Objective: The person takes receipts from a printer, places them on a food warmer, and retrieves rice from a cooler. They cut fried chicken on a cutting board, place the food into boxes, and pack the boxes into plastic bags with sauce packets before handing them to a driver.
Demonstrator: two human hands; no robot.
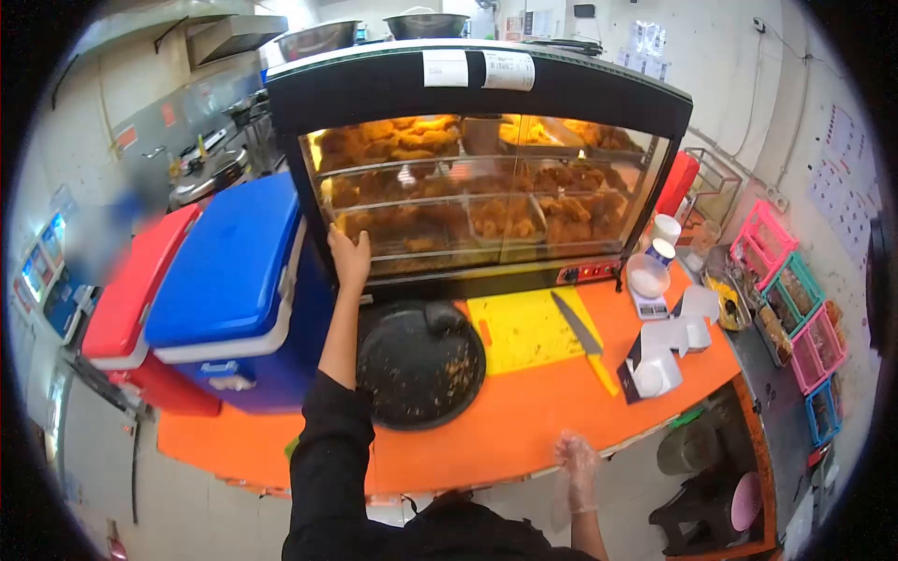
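My bare left hand [350,257] reaches up to the lower left of the glass-fronted food warmer [477,98], its fingers closed at the edge of the sliding glass door [421,220]. Behind the glass, fried chicken [402,140] fills several shelves. Below that arm lies a round black tray [412,374] with crumbs on it. My right hand [578,463], in a clear plastic glove, hangs low in front of the table edge. Its fingers are curled in, and nothing shows in them. On the yellow cutting board [519,341] rests a knife [582,332] with a yellow handle.
Blue [224,271] and red [140,290] coolers stand on the left of the orange table [533,411]. To the right are a small scale [648,305] with a bowl, open paper boxes [659,360] and colored baskets [795,290]. A dark stool [697,510] is below.
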